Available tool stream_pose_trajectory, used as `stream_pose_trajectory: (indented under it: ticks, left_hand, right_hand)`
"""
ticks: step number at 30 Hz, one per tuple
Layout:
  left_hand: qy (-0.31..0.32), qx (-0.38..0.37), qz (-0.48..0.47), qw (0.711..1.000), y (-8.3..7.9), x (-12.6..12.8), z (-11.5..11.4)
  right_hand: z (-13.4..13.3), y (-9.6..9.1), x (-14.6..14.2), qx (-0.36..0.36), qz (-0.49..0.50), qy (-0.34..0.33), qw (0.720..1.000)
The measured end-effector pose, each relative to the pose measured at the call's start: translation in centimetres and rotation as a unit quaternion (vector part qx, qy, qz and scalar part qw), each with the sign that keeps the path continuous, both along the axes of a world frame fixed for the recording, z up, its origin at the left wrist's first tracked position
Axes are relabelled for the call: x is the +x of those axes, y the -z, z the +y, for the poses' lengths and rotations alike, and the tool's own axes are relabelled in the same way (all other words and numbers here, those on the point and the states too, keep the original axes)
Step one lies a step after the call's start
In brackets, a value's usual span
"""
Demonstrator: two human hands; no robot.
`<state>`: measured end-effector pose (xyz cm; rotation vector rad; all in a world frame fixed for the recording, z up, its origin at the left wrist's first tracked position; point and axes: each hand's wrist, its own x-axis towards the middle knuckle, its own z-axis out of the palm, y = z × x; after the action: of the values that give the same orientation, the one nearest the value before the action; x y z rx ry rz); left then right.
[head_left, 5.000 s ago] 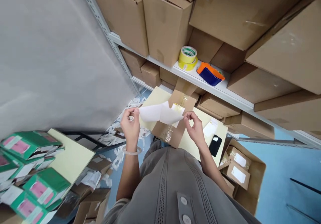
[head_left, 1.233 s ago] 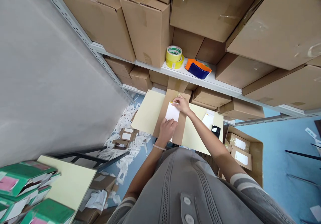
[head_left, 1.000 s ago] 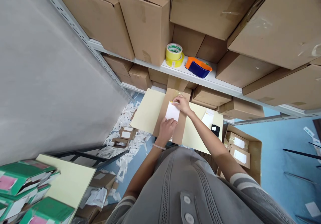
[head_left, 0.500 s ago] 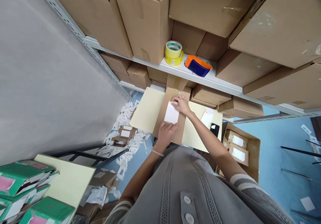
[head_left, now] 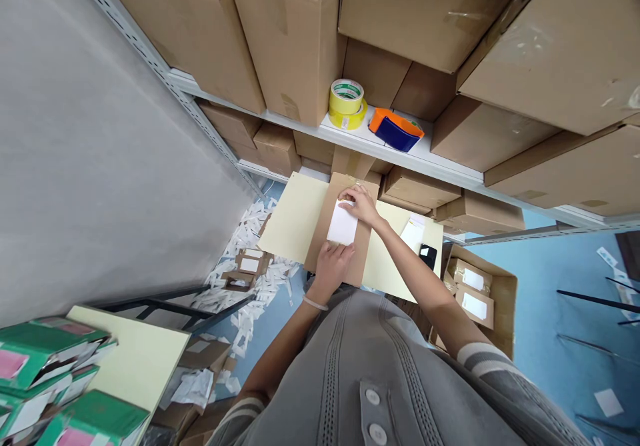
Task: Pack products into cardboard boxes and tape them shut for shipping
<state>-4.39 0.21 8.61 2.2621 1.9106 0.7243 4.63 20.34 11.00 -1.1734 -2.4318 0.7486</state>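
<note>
Both hands have come down from holding white paper aloft five seconds ago; the left hand (head_left: 334, 266) has drawn back slightly to the near edge of a white rectangular paper label (head_left: 343, 225). The handling now seems centred on that label, lying on a flat brown cardboard box (head_left: 320, 233) upon the pale-yellow desk (head_left: 290, 223). The left fingers bunch at its 6 o'clock edge, the right hand's (head_left: 363, 206) curl at 1 o'clock; I cannot tell whether either pinches. No print is legible there; at 12 o'clock, stacked yellow tape rolls (head_left: 344, 104) carry green lettering, too small to read.
</note>
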Motion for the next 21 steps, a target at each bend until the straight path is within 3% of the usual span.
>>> stream_pose_trajectory:
  ticks: [21]
  left_hand:
    - [-0.008,-0.013,0.044,0.999,-1.7,-0.1,-0.2]
  right_hand:
    - [0.1,-0.1,-2.5,0.001,-0.008,0.081,0.997]
